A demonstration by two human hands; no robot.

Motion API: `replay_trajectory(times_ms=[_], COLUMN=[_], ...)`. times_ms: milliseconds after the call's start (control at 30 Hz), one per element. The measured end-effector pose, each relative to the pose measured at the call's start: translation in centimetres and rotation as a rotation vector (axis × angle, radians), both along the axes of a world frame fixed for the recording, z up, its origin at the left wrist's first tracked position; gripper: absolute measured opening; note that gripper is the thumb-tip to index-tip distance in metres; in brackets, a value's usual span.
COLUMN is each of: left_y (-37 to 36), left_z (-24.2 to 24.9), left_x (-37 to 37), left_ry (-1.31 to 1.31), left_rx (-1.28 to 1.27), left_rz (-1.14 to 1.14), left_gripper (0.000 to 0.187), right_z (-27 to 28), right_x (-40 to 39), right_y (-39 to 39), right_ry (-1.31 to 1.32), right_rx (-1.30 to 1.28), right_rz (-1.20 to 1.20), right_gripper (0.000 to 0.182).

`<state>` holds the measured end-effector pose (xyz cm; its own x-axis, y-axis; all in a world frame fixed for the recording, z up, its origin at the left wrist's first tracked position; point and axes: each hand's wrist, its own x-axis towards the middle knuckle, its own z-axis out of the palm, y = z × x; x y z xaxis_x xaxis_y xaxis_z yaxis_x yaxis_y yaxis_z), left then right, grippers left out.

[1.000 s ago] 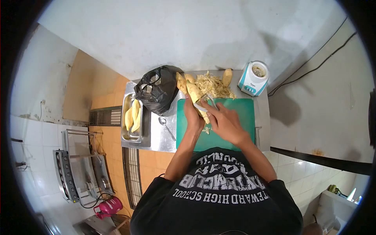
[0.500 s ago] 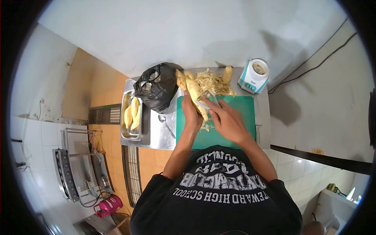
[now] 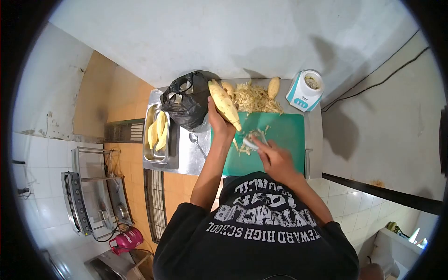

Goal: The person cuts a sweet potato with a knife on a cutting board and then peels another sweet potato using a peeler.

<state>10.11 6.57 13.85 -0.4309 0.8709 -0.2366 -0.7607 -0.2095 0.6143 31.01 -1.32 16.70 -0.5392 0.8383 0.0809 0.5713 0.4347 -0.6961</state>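
Observation:
My left hand (image 3: 219, 123) is wrapped round a long, mostly peeled sweet potato (image 3: 225, 103), which slants over the left part of a green cutting board (image 3: 288, 130). In my right hand (image 3: 280, 161) is a whitish peeler (image 3: 252, 142), blurred by motion and held low over the board, apart from the sweet potato. Pale peel scraps (image 3: 242, 149) lie on the board beneath it. A heap of peelings (image 3: 254, 96) rises behind the board's far edge, with an unpeeled sweet potato (image 3: 274, 87) at its right.
A black plastic bag (image 3: 186, 102) stands left of the sweet potato. Peeled sweet potatoes (image 3: 157, 130) lie in a steel tray (image 3: 156, 163) at the far left. A spoon (image 3: 197, 143) rests on the steel counter. At the back right stands a white and turquoise appliance (image 3: 304, 93).
My right hand has drawn the peeler off the sweet potato, down toward me. My left hand has shifted slightly left with the sweet potato, now turned more slanted.

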Motion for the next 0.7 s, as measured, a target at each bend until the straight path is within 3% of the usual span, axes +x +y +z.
replay_trajectory(times_ms=[67, 167, 267, 367, 433, 700], left_y=[-0.5, -0.6, -0.6, -0.2, 0.0, -0.5], left_z=[1.0, -1.3, -0.3, -0.1, 0.7, 1.6], left_x=[1.9, 3.3, 3.0, 1.9, 1.3, 3.5], left_ry=[0.005, 0.041, -0.009, -0.008, 0.006, 0.067], left_rx=[-0.078, -0.065, -0.022, -0.048, -0.032, 0.005], left_rz=[-0.052, -0.156, -0.116, -0.076, -0.050, -0.132], left_gripper=[0.050, 0.047, 0.044, 0.044, 0.042, 0.034], right_z=[1.7, 2.4, 0.9, -0.6, -1.5, 2.0], right_x=[-0.7, -1.6, -1.6, -0.1, 1.0, -0.8], right_y=[1.5, 2.7, 1.7, 0.1, -0.6, 2.7], right_ry=[0.054, 0.004, -0.055, 0.078, -0.065, -0.027], right_rx=[0.018, 0.044, 0.145, 0.112, 0.048, 0.165], right_rz=[-0.063, -0.095, -0.067, -0.027, -0.014, -0.076], right_gripper=[0.045, 0.045, 0.044, 0.044, 0.045, 0.044])
